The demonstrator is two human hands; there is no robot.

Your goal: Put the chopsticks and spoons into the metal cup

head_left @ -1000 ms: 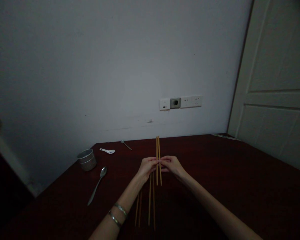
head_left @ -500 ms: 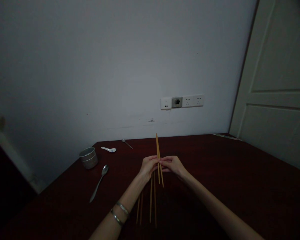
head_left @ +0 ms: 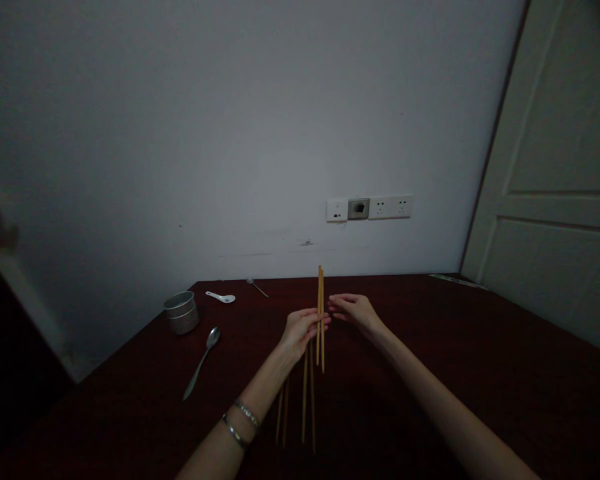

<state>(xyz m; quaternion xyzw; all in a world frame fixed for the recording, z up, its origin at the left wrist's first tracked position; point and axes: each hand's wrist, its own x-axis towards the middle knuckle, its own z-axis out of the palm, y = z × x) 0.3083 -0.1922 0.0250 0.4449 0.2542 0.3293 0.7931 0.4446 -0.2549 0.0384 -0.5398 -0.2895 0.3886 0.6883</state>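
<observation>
Two light wooden chopsticks (head_left: 321, 293) stand almost upright, pinched between the thumb and fingers of my left hand (head_left: 299, 329). Just to their right, my right hand (head_left: 357, 312) is held apart from them, its fingers loosely bent and nothing in it. On the table below my left hand lie several more chopsticks (head_left: 305, 407), their upper parts hidden behind the hand and forearm. A metal spoon (head_left: 201, 363) rests on the table left of my left forearm, its bowl pointing away from me.
A dented-looking metal cup (head_left: 181, 315) stands at the table's left edge. Behind it lie a white ceramic spoon (head_left: 221, 297) and a small long-handled spoon (head_left: 258, 288). The dark red table (head_left: 430, 360) meets a wall with sockets (head_left: 390, 207); a flat strip (head_left: 457, 281) lies back right.
My right hand has let go of the chopsticks and moved a little to the right. The pair now stands straighter in my left hand. The view has shifted slightly.
</observation>
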